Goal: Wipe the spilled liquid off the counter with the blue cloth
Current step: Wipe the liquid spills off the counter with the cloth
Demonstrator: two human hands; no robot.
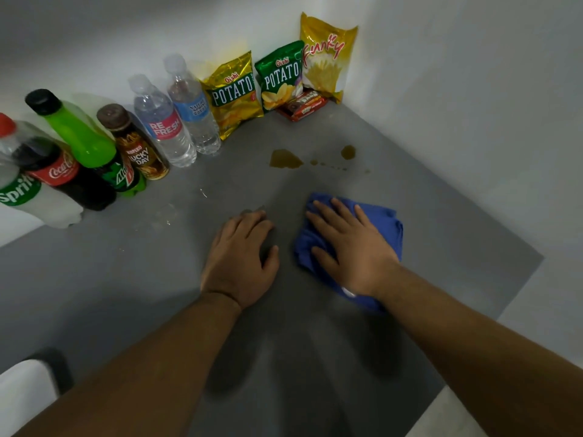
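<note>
Careful: your right hand (350, 247), spread flat on the crumpled blue cloth (389, 225), could smear the brown puddle (285, 159) ahead toward the snack bags (235, 93).

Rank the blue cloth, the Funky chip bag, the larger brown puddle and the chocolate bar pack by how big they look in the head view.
1. Blue cloth, partly under the right hand.
2. Funky chip bag, farther away, so possibly larger in reality.
3. Chocolate bar pack and larger brown puddle: too alike to rank.
</note>
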